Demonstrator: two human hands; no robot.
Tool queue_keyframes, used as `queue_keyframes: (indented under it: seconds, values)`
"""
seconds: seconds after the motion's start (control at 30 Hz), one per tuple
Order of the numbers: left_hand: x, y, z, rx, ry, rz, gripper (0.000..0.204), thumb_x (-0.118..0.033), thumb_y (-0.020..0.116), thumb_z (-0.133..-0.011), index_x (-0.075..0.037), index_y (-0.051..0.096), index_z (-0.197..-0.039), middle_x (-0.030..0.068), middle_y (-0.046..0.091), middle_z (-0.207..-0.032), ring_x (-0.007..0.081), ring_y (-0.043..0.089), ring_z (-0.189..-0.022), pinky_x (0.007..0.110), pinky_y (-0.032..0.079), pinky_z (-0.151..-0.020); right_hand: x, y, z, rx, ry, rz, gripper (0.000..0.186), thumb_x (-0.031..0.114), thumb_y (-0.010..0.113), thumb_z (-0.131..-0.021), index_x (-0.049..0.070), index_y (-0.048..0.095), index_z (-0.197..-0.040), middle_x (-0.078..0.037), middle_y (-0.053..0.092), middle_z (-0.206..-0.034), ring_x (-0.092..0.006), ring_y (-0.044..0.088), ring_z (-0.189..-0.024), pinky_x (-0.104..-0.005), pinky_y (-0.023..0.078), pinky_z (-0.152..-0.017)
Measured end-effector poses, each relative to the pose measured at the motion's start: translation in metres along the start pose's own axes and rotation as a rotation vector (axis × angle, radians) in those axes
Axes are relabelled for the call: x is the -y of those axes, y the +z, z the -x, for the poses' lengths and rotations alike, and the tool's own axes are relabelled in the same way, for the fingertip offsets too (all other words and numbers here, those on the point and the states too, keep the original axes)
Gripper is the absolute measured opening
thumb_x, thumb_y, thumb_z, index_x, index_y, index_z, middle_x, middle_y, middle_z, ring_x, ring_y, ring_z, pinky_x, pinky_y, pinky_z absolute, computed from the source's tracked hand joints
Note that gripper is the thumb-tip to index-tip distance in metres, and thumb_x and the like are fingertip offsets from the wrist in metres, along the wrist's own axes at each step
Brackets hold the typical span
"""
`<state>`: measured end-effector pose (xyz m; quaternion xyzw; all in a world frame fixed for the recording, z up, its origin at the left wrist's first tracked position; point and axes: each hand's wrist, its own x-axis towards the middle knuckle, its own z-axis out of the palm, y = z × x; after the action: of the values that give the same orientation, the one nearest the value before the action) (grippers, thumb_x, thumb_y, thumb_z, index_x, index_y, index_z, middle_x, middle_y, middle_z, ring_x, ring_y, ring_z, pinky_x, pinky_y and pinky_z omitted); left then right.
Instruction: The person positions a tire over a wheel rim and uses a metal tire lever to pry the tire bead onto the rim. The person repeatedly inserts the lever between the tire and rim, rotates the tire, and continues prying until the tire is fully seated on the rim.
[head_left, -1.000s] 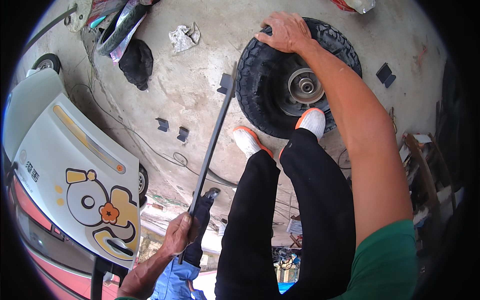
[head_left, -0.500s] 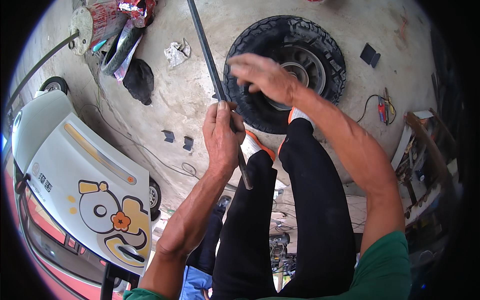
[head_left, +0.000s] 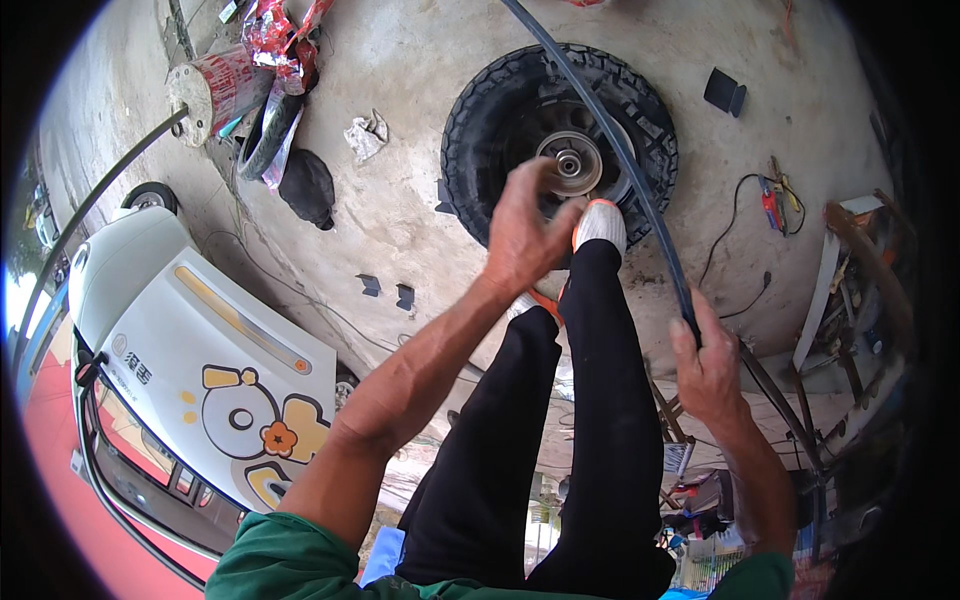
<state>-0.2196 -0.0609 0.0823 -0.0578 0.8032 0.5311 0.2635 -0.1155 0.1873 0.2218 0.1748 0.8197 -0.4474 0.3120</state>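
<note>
A long dark metal bar [head_left: 610,125] slants from the top of the picture across the wheel down to the right. My right hand [head_left: 712,365] is closed round its lower end. The wheel lies flat on the floor: a chunky black tyre [head_left: 470,150] on a grey metal rim [head_left: 572,165]. Over its near edge, my left hand [head_left: 530,230] reaches with thumb and fingers apart and nothing in it; the fingers are slightly blurred. My white and orange shoe [head_left: 600,225] is at the tyre's near side, covering part of it.
A white vehicle [head_left: 160,330] with cartoon decals stands at the left. Red-handled pliers [head_left: 770,205] and a dark cable lie at the right, near a rusty metal frame [head_left: 870,260]. Dark angled pieces [head_left: 725,92], a rag [head_left: 366,135] and a red-stained drum [head_left: 215,95] are around the wheel.
The bar has passed from my left hand to my right and swung to the right across the wheel. My left hand has moved up and right to the wheel's near edge.
</note>
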Motion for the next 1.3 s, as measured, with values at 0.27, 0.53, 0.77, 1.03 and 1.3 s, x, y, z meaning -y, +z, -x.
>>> queue_keyframes:
  seconds: [0.27, 0.53, 0.77, 1.03, 1.3]
  values:
    - [0.104, -0.044, -0.115, -0.074, -0.224, -0.812, 0.106, -0.039, 0.094, -0.076, -0.009, 0.034, -0.158, 0.0251, 0.048, -0.152, 0.0471, 0.048, -0.144, 0.059, 0.048, -0.113, -0.088, -0.073, 0.105, 0.145, 0.226, 0.119, 0.044, 0.008, 0.066, -0.099, -0.007, 0.064, -0.141, -0.033, 0.074, -0.112, -0.0478, 0.076, -0.103, -0.0475, 0.059, -0.089]
    - [0.187, -0.079, -0.143, 0.074, -0.209, -0.191, 0.138, -0.046, 0.105, -0.065, 0.002, 0.025, -0.166, 0.0279, 0.053, -0.154, 0.0377, 0.058, -0.140, 0.045, 0.047, -0.121, -0.145, -0.055, 0.054, 0.217, 0.128, 0.265, 0.042, 0.008, 0.072, -0.097, -0.002, 0.068, -0.138, -0.031, 0.074, -0.103, -0.0481, 0.075, -0.091, -0.0511, 0.059, -0.078]
    - [0.177, -0.089, -0.149, 0.172, -0.362, 0.067, 0.140, -0.040, 0.106, -0.060, -0.001, 0.026, -0.167, 0.0224, 0.053, -0.154, 0.0351, 0.056, -0.139, 0.045, 0.048, -0.119, -0.186, -0.061, -0.013, 0.225, 0.000, 0.313, 0.045, 0.010, 0.075, -0.096, 0.003, 0.069, -0.139, -0.026, 0.075, -0.099, -0.0438, 0.075, -0.085, -0.0484, 0.059, -0.074]
    - [0.179, -0.093, -0.152, 0.207, -0.345, 0.058, 0.141, -0.043, 0.104, -0.061, 0.001, 0.023, -0.168, 0.0239, 0.052, -0.155, 0.0353, 0.056, -0.140, 0.046, 0.048, -0.120, -0.227, -0.082, -0.075, 0.220, -0.104, 0.395, 0.038, 0.013, 0.072, -0.099, 0.003, 0.070, -0.135, -0.022, 0.075, -0.104, -0.0438, 0.073, -0.091, -0.0483, 0.057, -0.079]
    - [0.182, -0.090, -0.154, 0.199, -0.343, 0.096, 0.141, -0.038, 0.105, -0.061, 0.003, 0.023, -0.168, 0.0243, 0.054, -0.153, 0.0352, 0.058, -0.139, 0.044, 0.047, -0.120, -0.272, -0.080, -0.153, 0.030, 0.021, 0.517, 0.038, 0.039, 0.070, -0.104, 0.004, 0.076, -0.118, -0.018, 0.075, -0.104, -0.0407, 0.072, -0.098, -0.0468, 0.055, -0.087]
